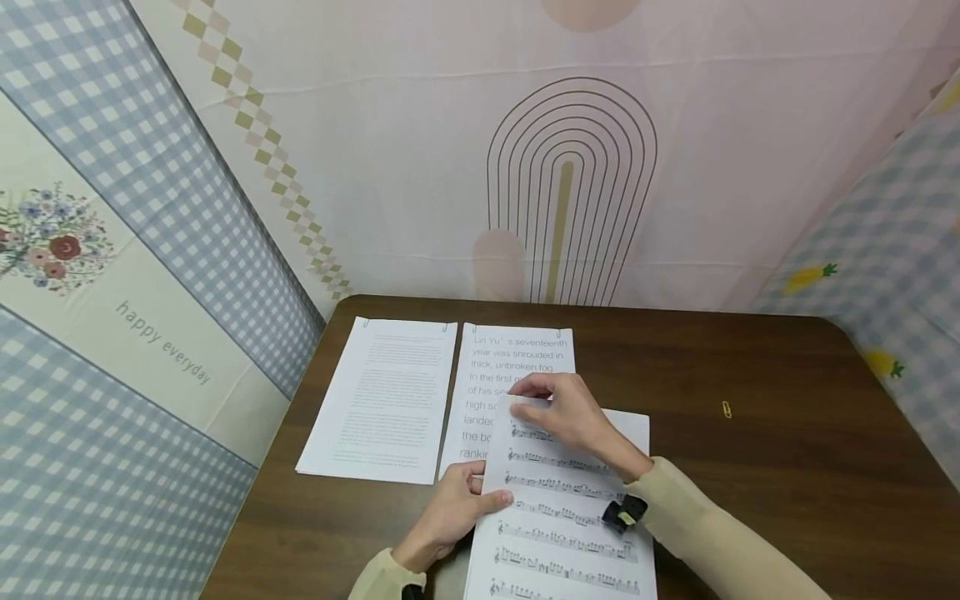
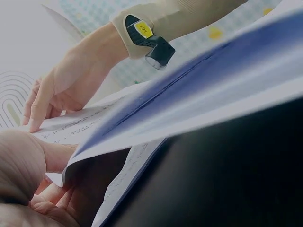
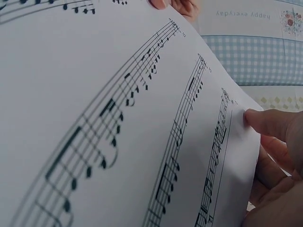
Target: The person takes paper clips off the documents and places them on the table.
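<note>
Sheets of printed music [image 1: 562, 554] lie in front of the person, the upper one lifted off the page [image 1: 633, 423] beneath it. My left hand [image 1: 457, 508] grips the left edge, thumb on top; in the left wrist view its fingers [image 2: 52, 201] curl under the bowed paper. At the top left corner, my right hand [image 1: 566, 412] pinches the sheet. The right wrist view shows that thumb [image 3: 270, 122] on the printed face and the other fingers behind the edge. Part of a large-print text stack [image 1: 517, 346] is hidden behind the music and the right hand.
A text stack [image 1: 390, 400] with clips at its top corners lies at the left of the brown table [image 1: 757, 492]. Alone on the right side is a small yellow paper clip [image 1: 726, 409]. Behind the table hangs a patterned cloth [image 1: 405, 167].
</note>
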`<action>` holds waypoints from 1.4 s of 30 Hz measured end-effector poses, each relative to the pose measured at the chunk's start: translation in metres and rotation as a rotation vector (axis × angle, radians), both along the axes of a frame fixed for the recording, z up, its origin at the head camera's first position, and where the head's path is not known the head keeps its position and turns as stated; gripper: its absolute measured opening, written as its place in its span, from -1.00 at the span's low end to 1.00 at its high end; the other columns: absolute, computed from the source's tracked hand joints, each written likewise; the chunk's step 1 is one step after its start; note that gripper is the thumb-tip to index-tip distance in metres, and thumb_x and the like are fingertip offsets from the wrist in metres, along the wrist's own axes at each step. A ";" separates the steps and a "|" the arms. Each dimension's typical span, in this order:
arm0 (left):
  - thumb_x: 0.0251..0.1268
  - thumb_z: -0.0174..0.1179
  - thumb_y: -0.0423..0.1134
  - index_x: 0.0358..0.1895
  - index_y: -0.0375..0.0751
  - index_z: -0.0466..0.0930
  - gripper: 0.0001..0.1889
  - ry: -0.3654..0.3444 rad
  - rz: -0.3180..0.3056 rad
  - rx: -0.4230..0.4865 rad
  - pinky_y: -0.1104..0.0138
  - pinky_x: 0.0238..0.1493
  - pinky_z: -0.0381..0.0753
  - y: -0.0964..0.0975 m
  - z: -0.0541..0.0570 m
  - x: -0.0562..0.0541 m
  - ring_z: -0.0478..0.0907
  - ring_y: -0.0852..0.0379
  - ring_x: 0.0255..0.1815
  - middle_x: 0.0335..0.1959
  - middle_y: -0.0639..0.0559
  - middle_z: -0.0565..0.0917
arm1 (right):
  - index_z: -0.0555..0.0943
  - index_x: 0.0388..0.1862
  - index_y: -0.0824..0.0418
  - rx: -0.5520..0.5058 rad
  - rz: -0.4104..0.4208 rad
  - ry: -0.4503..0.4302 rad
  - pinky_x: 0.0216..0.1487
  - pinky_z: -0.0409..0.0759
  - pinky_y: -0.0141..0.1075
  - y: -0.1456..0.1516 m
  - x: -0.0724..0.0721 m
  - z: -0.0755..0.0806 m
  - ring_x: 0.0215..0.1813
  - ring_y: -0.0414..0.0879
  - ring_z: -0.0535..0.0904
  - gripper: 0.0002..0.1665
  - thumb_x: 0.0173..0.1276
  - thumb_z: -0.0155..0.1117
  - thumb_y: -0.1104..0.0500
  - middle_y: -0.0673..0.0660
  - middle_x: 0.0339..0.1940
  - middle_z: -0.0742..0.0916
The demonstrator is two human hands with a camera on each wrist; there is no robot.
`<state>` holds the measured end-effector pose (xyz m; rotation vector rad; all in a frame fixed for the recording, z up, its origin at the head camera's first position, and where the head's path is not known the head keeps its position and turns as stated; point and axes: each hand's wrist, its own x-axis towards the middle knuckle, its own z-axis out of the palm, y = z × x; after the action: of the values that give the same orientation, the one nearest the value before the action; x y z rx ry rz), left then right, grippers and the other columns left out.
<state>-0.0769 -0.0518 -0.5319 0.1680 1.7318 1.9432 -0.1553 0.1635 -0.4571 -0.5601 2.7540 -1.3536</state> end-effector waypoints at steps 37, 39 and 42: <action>0.44 0.34 -0.47 0.27 -0.46 0.65 -0.62 -0.042 -0.035 0.039 0.17 -0.13 0.89 0.008 0.003 0.003 0.91 -0.15 -0.13 -0.03 -0.40 0.86 | 0.84 -0.01 0.21 -0.061 -0.085 -0.155 -0.15 0.66 -0.44 0.007 -0.001 -0.008 -0.18 -0.16 0.71 -0.81 0.43 0.49 0.28 0.16 -0.06 0.89; 0.44 0.34 -0.47 0.27 -0.44 0.65 -0.62 -0.042 -0.034 0.035 0.17 -0.13 0.89 0.008 0.002 0.003 0.91 -0.17 -0.12 -0.03 -0.40 0.86 | 0.84 -0.01 0.22 -0.063 -0.086 -0.150 -0.15 0.66 -0.44 0.008 -0.001 -0.009 -0.18 -0.16 0.71 -0.81 0.43 0.49 0.28 0.16 -0.06 0.89; 0.44 0.34 -0.47 0.26 -0.43 0.66 -0.63 -0.041 -0.031 0.027 0.17 -0.14 0.89 0.008 0.002 0.003 0.91 -0.18 -0.13 -0.04 -0.39 0.86 | 0.84 -0.01 0.22 -0.064 -0.091 -0.143 -0.15 0.65 -0.44 0.008 -0.001 -0.010 -0.19 -0.15 0.71 -0.81 0.43 0.49 0.28 0.16 -0.08 0.89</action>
<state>-0.0736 -0.0433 -0.5294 0.1620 1.6673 1.9357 -0.1561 0.1715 -0.4672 -0.3290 2.6604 -1.4432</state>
